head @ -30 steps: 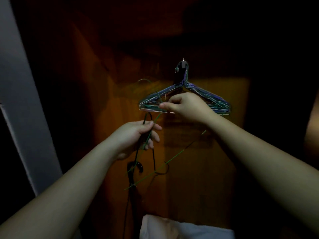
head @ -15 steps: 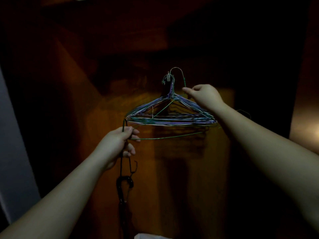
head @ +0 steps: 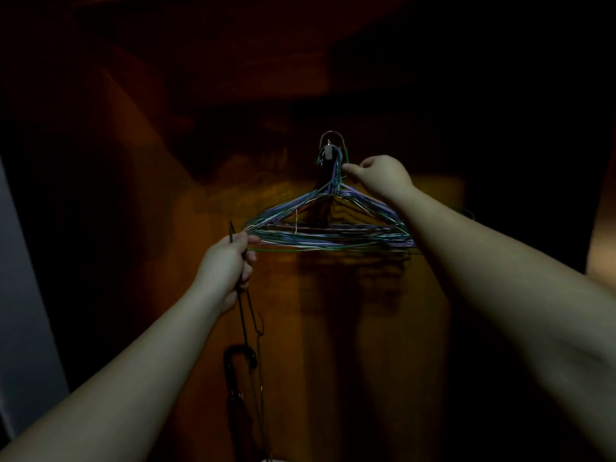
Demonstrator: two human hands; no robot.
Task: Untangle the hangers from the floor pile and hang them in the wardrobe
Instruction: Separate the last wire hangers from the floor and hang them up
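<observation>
A bunch of several thin wire hangers point(head: 328, 228), purple, green and white, hangs from a small hook point(head: 329, 151) on the brown wardrobe back wall point(head: 333, 328). My right hand point(head: 378, 175) pinches the neck of a green wire hanger point(head: 316, 249) just right of the hook; its bottom bar lies under the bunch. My left hand point(head: 230, 265) grips black wire hangers point(head: 248, 315) that dangle below it, at the bunch's left corner. Whether it also touches the green hanger's corner is unclear.
A dark hooked object point(head: 238, 361) hangs low under my left hand. A pale grey door edge point(head: 20, 328) runs along the left. The wardrobe interior is dark above and to the right.
My right hand rose from the hangers' shoulder to the neck by the hook, and the green hanger swung level with the bunch. My left hand lifted toward the bunch's left corner.
</observation>
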